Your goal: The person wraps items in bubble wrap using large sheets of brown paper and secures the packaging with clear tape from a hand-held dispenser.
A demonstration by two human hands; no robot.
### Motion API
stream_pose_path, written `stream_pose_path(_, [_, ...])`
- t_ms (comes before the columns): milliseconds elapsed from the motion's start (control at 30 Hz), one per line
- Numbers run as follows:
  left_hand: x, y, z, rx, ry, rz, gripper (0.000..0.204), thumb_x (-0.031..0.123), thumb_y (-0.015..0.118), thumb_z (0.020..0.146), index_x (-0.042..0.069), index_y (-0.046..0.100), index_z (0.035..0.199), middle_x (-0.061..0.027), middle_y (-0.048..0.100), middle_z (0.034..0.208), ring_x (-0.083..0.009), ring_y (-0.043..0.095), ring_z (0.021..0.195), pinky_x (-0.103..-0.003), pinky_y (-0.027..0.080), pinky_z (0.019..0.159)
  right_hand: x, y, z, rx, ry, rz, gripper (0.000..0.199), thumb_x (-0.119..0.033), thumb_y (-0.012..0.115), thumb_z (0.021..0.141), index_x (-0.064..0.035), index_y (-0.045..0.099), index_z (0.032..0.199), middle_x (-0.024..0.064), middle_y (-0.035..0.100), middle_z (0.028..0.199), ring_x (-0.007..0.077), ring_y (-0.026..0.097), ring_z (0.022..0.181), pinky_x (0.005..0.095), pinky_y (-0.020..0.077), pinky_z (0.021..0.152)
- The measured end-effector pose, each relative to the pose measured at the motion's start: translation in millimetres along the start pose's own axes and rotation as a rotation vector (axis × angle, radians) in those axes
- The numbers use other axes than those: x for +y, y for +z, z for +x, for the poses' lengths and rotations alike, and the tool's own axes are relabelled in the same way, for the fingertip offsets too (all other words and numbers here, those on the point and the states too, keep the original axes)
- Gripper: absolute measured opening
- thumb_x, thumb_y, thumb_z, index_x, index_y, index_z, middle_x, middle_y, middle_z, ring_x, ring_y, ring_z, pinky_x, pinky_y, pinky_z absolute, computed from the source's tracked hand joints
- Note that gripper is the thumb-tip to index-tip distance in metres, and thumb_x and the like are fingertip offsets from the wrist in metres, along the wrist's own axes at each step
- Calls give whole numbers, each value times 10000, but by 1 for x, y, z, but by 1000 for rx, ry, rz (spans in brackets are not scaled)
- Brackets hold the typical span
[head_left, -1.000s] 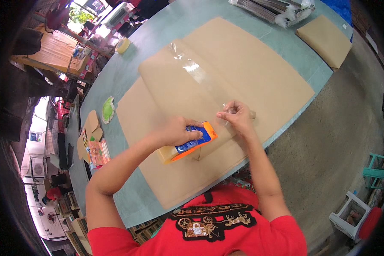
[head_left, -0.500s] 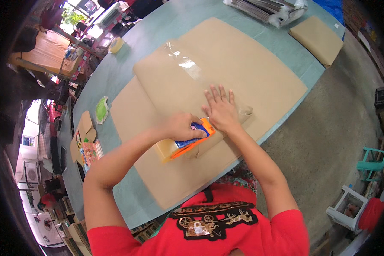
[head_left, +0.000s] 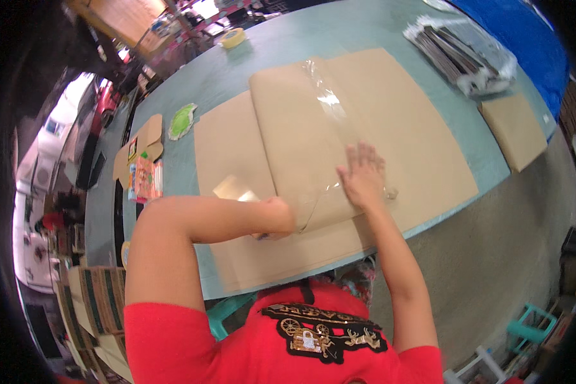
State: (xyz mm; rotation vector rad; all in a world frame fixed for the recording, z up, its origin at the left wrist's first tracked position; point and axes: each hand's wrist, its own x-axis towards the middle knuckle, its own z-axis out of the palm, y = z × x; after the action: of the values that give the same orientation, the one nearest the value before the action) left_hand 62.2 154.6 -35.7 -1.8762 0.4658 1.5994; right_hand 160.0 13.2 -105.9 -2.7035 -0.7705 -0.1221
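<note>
A flat parcel wrapped in brown paper (head_left: 281,128) lies on a larger sheet of brown paper or card (head_left: 416,121). A shiny strip of clear tape (head_left: 328,97) runs down its face toward me. My right hand (head_left: 365,182) rests flat on the parcel's near right part, fingers stretched out. At the near left corner my left hand (head_left: 275,216) is closed around a tape dispenser, mostly hidden under the hand and forearm. Its tape roll (head_left: 233,190) shows beyond my wrist, and a bit of blue shows below the hand.
On the pale green table (head_left: 217,83) are a yellowish tape roll (head_left: 233,38), a green patch-like item (head_left: 182,121) and a colourful packet (head_left: 146,179). Far right lie a plastic bag of dark strips (head_left: 457,57) and a brown wrapped package (head_left: 513,131). A teal stool (head_left: 531,323) stands on the floor.
My left hand has drawn the dispenser leftward and toward me, to the parcel's near left corner, and turned it. My right hand stays flat on the parcel. The whole view has shifted.
</note>
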Motion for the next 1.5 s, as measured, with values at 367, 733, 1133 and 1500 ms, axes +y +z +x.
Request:
stream_pose_path(367, [-7, 185, -21, 1064, -757, -1128, 448, 231, 540, 757, 121, 456, 1183, -232, 555, 891, -358, 566, 800, -412, 462, 635, -90, 0, -15, -317, -347, 73, 843, -528, 540, 706, -67, 228, 1339, 256, 52, 1393, 367, 23, 1305, 566, -7, 1005])
stream_pose_path(733, [-17, 139, -33, 1284, -926, -995, 556, 268, 659, 681, 79, 462, 1165, -245, 411, 1167, -392, 367, 1115, -460, 311, 911, 136, -80, -35, -395, -163, 263, 950, -389, 730, 517, -156, 289, 1327, 197, 82, 1408, 386, -22, 1299, 540, 3, 1018])
stream_pose_path(1133, [-39, -98, 70, 1290, -519, -1591, 533, 423, 480, 818, -50, 455, 1063, -232, 498, 1057, -359, 460, 1016, -425, 373, 868, 210, -35, 75, 49, 324, 746, 338, -224, 638, 740, 37, 586, 948, 122, 630, 855, 199, 598, 733, 290, 458, 670])
stream_pose_path(1500, [172, -22, 34, 1927, -599, -935, 214, 172, 565, 769, 17, 532, 913, -160, 492, 926, -334, 487, 791, -448, 409, 681, 79, -70, 5, -426, -831, 450, 381, -297, 566, 770, 1, 515, 1001, 203, 496, 1069, 356, 458, 1025, 431, 377, 852])
